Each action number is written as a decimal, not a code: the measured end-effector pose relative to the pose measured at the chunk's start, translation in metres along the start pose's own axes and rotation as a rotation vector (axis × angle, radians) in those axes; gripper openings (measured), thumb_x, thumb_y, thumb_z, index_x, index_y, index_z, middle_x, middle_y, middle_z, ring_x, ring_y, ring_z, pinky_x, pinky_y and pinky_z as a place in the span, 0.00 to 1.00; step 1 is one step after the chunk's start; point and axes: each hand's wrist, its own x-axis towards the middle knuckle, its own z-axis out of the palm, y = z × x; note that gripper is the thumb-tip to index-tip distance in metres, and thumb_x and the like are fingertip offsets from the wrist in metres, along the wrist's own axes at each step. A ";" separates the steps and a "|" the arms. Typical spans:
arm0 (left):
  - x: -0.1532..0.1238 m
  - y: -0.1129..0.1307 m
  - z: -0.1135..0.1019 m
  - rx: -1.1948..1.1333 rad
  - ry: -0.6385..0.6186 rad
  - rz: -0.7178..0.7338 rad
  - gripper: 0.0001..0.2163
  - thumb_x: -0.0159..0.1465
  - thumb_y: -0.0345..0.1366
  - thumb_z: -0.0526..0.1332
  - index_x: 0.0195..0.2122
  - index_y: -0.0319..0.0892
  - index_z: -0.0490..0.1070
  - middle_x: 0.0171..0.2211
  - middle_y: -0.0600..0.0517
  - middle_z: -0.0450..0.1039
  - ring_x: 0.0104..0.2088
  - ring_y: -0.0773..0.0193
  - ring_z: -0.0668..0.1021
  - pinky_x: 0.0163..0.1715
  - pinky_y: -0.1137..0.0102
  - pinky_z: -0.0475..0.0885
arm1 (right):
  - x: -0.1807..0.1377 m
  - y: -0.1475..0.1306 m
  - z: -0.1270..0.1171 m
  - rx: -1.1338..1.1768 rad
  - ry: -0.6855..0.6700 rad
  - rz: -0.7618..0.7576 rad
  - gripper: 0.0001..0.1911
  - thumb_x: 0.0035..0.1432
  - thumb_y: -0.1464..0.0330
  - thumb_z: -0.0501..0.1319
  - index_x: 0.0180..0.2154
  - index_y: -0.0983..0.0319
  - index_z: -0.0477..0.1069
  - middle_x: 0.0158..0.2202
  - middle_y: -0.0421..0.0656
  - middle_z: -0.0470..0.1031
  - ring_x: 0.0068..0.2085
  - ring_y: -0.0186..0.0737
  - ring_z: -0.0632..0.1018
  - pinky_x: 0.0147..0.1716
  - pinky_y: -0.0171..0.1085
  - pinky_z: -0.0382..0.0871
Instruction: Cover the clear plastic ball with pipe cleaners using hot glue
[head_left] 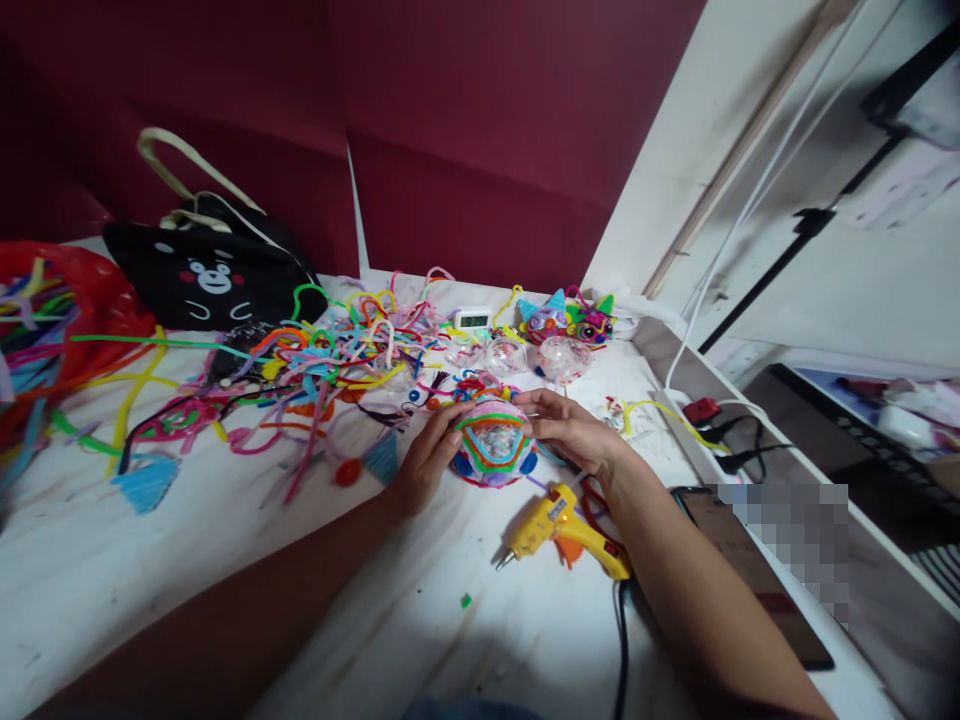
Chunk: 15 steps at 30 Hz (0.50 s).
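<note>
Striped ball [491, 445] is held between both hands over the white table [300, 620]; whether it touches the surface, I cannot tell. The left hand [427, 455] grasps its left side with thumb and fingers, and the right hand [574, 432] has fingertips on its upper right side. Far behind the ball, to the left, stands a black bag [161, 285], and between bag and ball spreads a tangled heap of fuzzy sticks [337, 345]. To the right of the ball lies a phone [765, 605]; nearer, just before the ball, a yellow glue gun [551, 522] crowds the right forearm. Behind the ball are two eared ornaments [544, 325] and a small clock [472, 319]. The ball itself wears bands of pink, orange, green and light blue around a silvery middle, with dark blue spots low on both sides.
</note>
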 end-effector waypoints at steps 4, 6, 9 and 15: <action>0.000 -0.001 0.000 0.014 0.000 0.003 0.20 0.70 0.46 0.51 0.58 0.41 0.65 0.59 0.45 0.67 0.59 0.54 0.69 0.61 0.63 0.62 | -0.001 -0.001 0.001 -0.002 0.008 0.002 0.23 0.35 0.73 0.74 0.38 0.59 0.74 0.35 0.37 0.76 0.37 0.36 0.76 0.42 0.37 0.66; 0.000 -0.002 0.000 0.023 0.004 -0.006 0.20 0.70 0.46 0.51 0.58 0.41 0.65 0.59 0.45 0.67 0.59 0.54 0.69 0.62 0.62 0.62 | -0.001 -0.002 0.002 -0.004 0.012 0.006 0.23 0.35 0.73 0.74 0.38 0.59 0.74 0.35 0.37 0.76 0.37 0.36 0.76 0.41 0.36 0.66; 0.000 -0.004 0.000 0.028 0.009 -0.016 0.20 0.70 0.46 0.52 0.58 0.41 0.65 0.59 0.45 0.67 0.59 0.54 0.69 0.62 0.62 0.61 | -0.002 -0.003 0.003 -0.005 0.020 0.009 0.22 0.35 0.73 0.74 0.37 0.58 0.73 0.36 0.37 0.76 0.37 0.36 0.76 0.38 0.35 0.67; 0.001 -0.004 -0.001 0.032 -0.001 -0.013 0.20 0.69 0.46 0.52 0.58 0.42 0.65 0.58 0.46 0.67 0.59 0.54 0.69 0.62 0.63 0.62 | -0.003 -0.004 0.004 0.001 0.017 0.015 0.23 0.34 0.72 0.74 0.36 0.58 0.72 0.36 0.37 0.77 0.35 0.37 0.76 0.35 0.36 0.67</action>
